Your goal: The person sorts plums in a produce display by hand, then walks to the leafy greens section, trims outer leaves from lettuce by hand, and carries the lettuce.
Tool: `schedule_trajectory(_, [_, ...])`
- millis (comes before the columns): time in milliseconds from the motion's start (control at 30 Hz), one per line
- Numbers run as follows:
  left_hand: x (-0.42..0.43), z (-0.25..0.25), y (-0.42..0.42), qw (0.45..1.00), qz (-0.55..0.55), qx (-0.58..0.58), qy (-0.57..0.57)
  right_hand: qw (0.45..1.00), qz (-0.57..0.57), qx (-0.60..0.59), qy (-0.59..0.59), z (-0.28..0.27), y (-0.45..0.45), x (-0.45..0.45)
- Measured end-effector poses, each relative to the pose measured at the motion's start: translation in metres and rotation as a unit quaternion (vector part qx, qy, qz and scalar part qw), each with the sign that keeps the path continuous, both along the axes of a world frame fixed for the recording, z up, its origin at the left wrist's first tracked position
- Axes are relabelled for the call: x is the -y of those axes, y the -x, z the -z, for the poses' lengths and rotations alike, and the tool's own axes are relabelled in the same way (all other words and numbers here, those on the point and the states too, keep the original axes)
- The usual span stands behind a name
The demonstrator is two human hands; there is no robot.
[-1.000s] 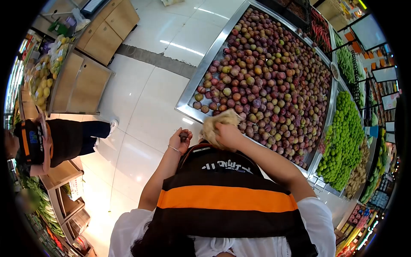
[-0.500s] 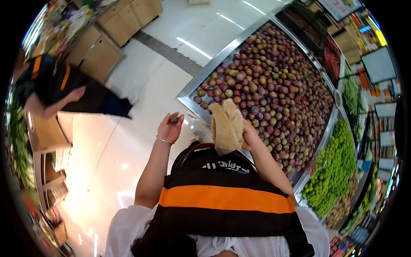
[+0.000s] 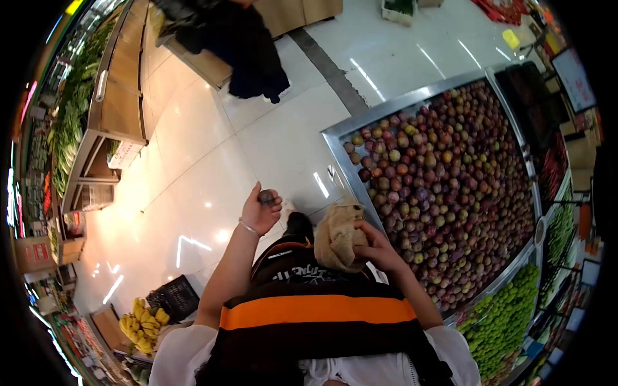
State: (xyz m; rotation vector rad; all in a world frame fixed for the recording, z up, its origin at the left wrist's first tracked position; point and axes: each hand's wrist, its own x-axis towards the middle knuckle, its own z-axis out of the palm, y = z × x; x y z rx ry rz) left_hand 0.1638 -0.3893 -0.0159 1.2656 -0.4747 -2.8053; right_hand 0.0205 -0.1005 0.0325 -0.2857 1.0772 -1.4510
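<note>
My left hand (image 3: 259,217), a bracelet at its wrist, is turned palm up over the floor with its fingers curled round a dark plum (image 3: 265,197). In my right hand (image 3: 381,252) is a bunched tan cloth (image 3: 337,238), gripped at its right side and hanging in front of my apron (image 3: 315,313). Just beyond that hand stands a metal-rimmed display bin (image 3: 341,133) with many loose purple and reddish plums (image 3: 444,186). Neither hand touches the bin's fruit.
Green fruit (image 3: 505,321) fills a neighbouring section at the lower right. Bananas (image 3: 143,326) and a black crate (image 3: 172,298) are at the lower left. Leafy vegetables (image 3: 74,122) lie on a wooden stand at left. A person in dark clothes (image 3: 248,55) stands at the top.
My view has turned, so the bin sits farther right and lower, and the other person appears higher. The cloth is lower against my apron. Both hands keep their holds.
</note>
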Motion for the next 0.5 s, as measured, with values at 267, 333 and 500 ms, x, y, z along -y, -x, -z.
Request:
schedule_trajectory(267, [0.114,-0.025,-0.075,0.921,0.099,0.116,0.358,0.975,-0.009,-0.218,-0.028,0.007,-0.026,0.179])
schedule_trajectory(333, [0.161,-0.012,-0.095,0.886,0.075,0.132,0.438,0.976,-0.018,-0.212,-0.046,0.006,-0.046,0.244])
schedule_trajectory(500, [0.252,-0.026,-0.168,0.783,0.136,0.260,0.548,0.936,-0.071,-0.342,0.048,-0.029,-0.126,0.412])
